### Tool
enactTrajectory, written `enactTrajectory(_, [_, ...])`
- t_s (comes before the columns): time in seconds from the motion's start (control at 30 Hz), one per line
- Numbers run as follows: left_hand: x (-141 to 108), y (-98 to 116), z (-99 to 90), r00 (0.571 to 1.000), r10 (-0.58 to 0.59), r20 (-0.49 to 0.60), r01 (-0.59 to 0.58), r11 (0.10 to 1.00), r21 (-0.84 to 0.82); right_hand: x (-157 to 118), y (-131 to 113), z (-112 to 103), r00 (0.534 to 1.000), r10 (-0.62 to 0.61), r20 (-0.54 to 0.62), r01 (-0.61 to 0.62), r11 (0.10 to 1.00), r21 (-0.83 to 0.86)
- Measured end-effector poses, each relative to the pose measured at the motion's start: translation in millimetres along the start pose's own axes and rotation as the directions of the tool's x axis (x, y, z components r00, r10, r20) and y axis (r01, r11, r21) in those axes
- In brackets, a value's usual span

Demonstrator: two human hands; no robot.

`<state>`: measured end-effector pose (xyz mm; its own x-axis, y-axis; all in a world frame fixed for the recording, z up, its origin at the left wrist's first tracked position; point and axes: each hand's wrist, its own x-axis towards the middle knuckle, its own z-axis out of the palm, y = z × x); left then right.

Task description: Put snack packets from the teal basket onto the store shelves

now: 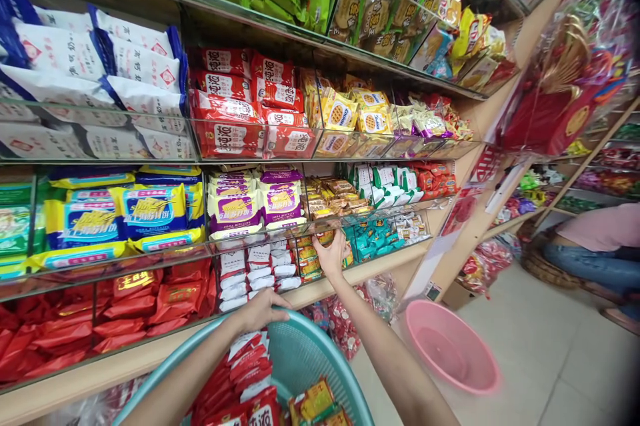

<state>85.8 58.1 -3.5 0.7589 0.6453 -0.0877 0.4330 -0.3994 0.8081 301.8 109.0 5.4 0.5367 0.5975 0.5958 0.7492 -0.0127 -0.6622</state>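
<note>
My left hand (261, 311) holds the near-shelf rim of a large teal plastic basket (320, 339), its thumb and fingers at the edge. Inside the basket lie red-and-white snack packets (250, 363) and some yellow-orange packets with green (317, 405). My right hand (331, 254) reaches into a lower shelf compartment, over similar yellow-orange packets (309, 259). Its thumb and fingers are spread apart, with the fingertips at the packets and partly hidden. White wrapped snacks (257, 273) fill the compartment to its left, and teal packets (373, 237) the one to its right.
Clear dividers and glass fronts (255, 236) separate the stocked shelf compartments. A pink basin (453, 346) sits on the tiled floor at right. Bagged goods (345, 326) lie under the shelf. Another person in jeans (585, 269) is at the far right, by a woven basket (550, 269).
</note>
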Motion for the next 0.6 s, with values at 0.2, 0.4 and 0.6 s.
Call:
enactTrajectory(0.2, [0, 1, -0.3, 1.0, -0.013, -0.001, 0.013, 1.0, 0.001, -27, -3, -24, 0.997, -0.016, 0.072, 0.01, 0.996, 0.084])
enactTrajectory(0.4, [3, -3, -0.8, 1.0, 0.002, 0.005, -0.002, 1.0, 0.024, -77, -12, -89, 0.978, -0.153, 0.144, 0.132, 0.981, 0.145])
enactTrajectory(0.6, [3, -3, 0.3, 0.999, 0.031, 0.007, -0.031, 0.999, 0.029, -135, -10, -152, 0.915, -0.195, 0.354, 0.19, 0.981, 0.049])
